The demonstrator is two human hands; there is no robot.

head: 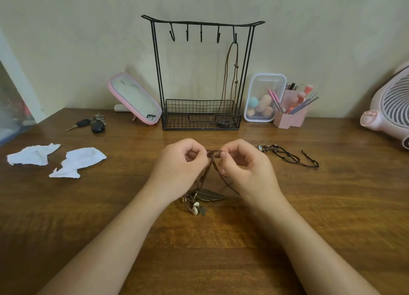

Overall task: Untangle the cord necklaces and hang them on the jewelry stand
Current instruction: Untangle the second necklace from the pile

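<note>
Both your hands are pinching the brown cord tangle (pixel 212 154) at its top, raised a little over the table (pixel 199 250) on the near side of the jewelry stand (pixel 157 73). Your left hand (pixel 179 168) takes the left of the knot and your right hand (pixel 247 170) the right, fingertips nearly meeting. The leaf pendant (pixel 210 194) and beads trail down to the table between your wrists.

Pin one strand with the left hand and tease a loop wider with the right. Pulling the ends apart would likely tighten the knot. Let the pendants rest on the table so their weight stays off the cords.

One necklace (pixel 232 73) hangs from the rightmost hook, and a dark necklace (pixel 290 159) lies to the right.
</note>
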